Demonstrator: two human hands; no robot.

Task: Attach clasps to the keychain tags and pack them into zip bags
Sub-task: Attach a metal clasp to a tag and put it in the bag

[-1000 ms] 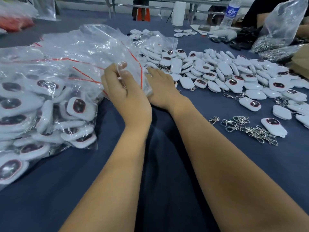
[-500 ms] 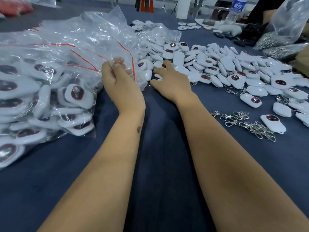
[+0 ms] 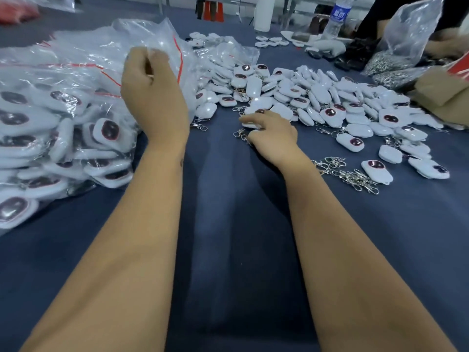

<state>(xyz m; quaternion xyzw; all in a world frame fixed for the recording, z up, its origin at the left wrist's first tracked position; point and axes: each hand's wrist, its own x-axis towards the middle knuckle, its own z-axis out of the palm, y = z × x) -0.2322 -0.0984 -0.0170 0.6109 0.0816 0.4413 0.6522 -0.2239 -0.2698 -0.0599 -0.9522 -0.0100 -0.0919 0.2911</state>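
Hands work over a blue table strewn with white tags. Left hand is raised at the edge of the bag heap, fingers curled and pinching the top of a clear zip bag with a red strip; the bag's mouth stands above the hand. Right hand lies low on the table at the near edge of the loose tag pile, fingers bent down around a white tag with a metal clasp sticking out to its left; how firmly it grips I cannot tell, since the fingers hide most of the tag. On the left, packed bags full of tags are heaped, touching the left wrist. Right of the right forearm lies a tangle of loose clasps just beside one single tag. Farther back stand a water bottle and a large clear bag holding metal parts; another person's sleeve enters at the right edge
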